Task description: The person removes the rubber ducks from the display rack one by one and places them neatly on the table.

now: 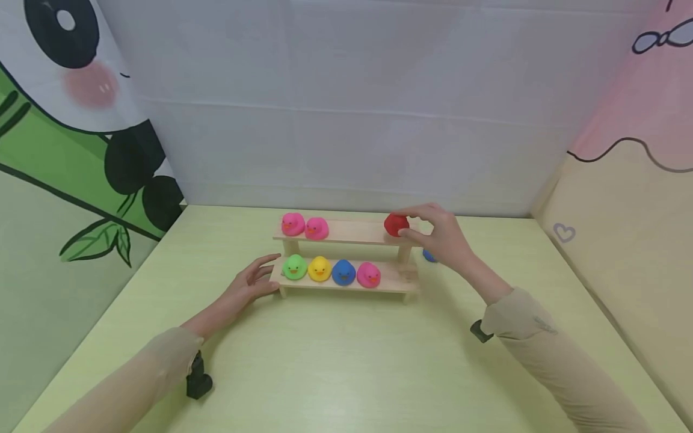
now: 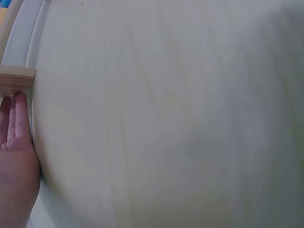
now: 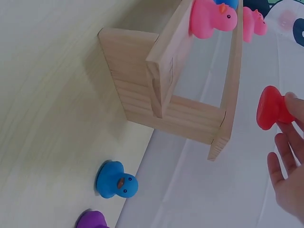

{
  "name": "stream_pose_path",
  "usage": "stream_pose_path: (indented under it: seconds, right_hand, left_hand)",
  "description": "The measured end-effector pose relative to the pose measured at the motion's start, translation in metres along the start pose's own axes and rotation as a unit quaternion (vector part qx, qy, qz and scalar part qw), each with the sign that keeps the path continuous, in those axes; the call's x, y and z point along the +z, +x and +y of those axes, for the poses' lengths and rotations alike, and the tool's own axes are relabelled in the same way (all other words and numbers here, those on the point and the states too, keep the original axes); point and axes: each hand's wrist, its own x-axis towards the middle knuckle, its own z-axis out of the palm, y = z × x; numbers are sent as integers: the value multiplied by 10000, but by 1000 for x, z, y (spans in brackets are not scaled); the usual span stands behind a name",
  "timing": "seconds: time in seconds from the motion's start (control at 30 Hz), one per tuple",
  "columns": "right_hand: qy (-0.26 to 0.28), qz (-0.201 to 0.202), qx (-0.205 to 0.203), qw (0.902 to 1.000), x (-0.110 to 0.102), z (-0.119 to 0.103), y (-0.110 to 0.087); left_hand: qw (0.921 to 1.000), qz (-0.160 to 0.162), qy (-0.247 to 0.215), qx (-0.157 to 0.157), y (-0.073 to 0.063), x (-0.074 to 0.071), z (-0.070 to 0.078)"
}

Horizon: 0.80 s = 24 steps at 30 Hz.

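A two-tier wooden shelf [image 1: 346, 285] stands on the table. My right hand [image 1: 441, 237] pinches a red rubber duck [image 3: 273, 108] between thumb and fingertips, and the right wrist view shows a gap between the duck and the top tier's right end. Two pink ducks [image 1: 305, 226] sit at the left of that tier. Along the lower tier run a green duck [image 1: 295, 267], a yellow duck [image 1: 319, 269], a blue duck [image 1: 343, 273] and another pink duck [image 1: 369, 275]. With fingers extended, my left hand [image 1: 252, 282] touches the shelf's left end.
On the table to the right of the shelf lie a second blue duck [image 3: 116, 179] and a purple duck [image 3: 92, 219], the latter cut off by the frame edge. A white sheet [image 1: 346, 120] hangs behind the table, with cartoon-printed panels on both sides.
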Motion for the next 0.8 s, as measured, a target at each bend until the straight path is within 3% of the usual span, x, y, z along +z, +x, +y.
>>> stream_pose_path:
  seconds: [0.33,0.8]
  right_hand:
    - [-242,33,347,9991,-14,14,-7]
    - [-812,253,284,9960,-36,36,-19]
  left_hand:
    - [10000,-20,6,-10,0,0,0]
    - [9999,9,1,-115,-1,0,1]
